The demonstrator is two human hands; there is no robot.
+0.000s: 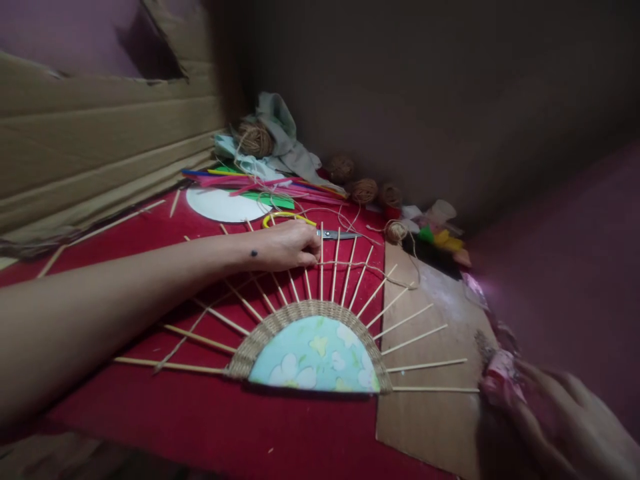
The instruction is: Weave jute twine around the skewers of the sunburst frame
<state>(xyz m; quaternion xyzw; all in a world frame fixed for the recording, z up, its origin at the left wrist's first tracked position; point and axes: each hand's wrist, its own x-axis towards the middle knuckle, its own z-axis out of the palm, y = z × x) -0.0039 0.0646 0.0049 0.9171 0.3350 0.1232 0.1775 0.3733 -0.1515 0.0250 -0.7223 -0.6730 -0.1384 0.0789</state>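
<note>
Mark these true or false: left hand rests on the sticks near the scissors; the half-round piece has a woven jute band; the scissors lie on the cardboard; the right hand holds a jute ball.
1. The left hand rests on the sticks beside the scissors: true.
2. The half-round floral piece has a woven band: true.
3. Scissors on cardboard: false; they lie on the red cloth.
4. The right hand holds a jute ball: false; it touches pink material.

Single head view, close, facing forward-down over red table (150, 227).
</note>
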